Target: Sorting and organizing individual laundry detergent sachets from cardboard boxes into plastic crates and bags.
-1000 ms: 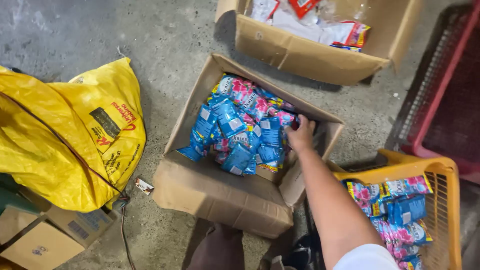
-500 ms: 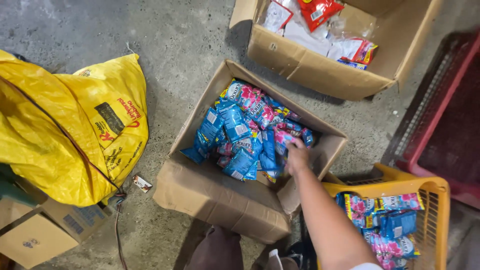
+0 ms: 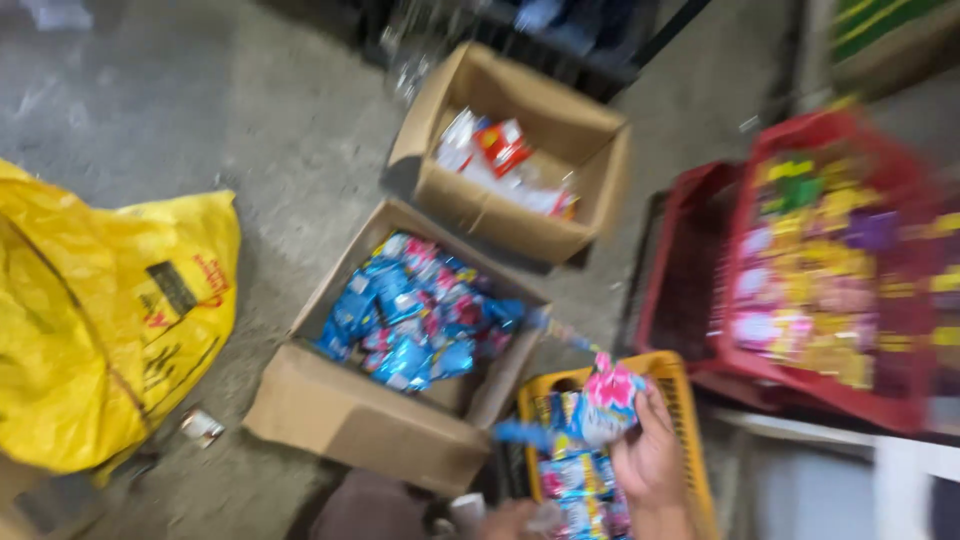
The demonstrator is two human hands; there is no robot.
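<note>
Sack [image 3: 100,320]: yellow, far left on the floor.
Box [image 3: 370,425]: open, holds blue and pink packets [image 3: 415,315].
Left hand [image 3: 505,520]: bottom edge, fingers' state unclear.
Right hand [image 3: 650,460]: fingers clenched on a packet strip [image 3: 590,405], over the yellow basket [image 3: 685,400].
Crate [image 3: 830,270]: red, right.

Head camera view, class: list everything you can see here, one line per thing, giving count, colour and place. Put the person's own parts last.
Cardboard box of packets: one, brown, centre floor, filled with blue and pink packets.
Second cardboard box: one, brown, behind the first, holding red and white packets.
Sack: one, yellow, left floor.
Yellow basket: one, bottom centre, packets inside.
Red crates: apparently two, right, the nearer one full of yellow and pink goods; blurred.
Small object: one, pale, on the floor beside the sack; too blurred to name.
Right hand: grip shut on a bundle of packets, blue and pink, above the yellow basket.
Left hand: not in view.
</note>
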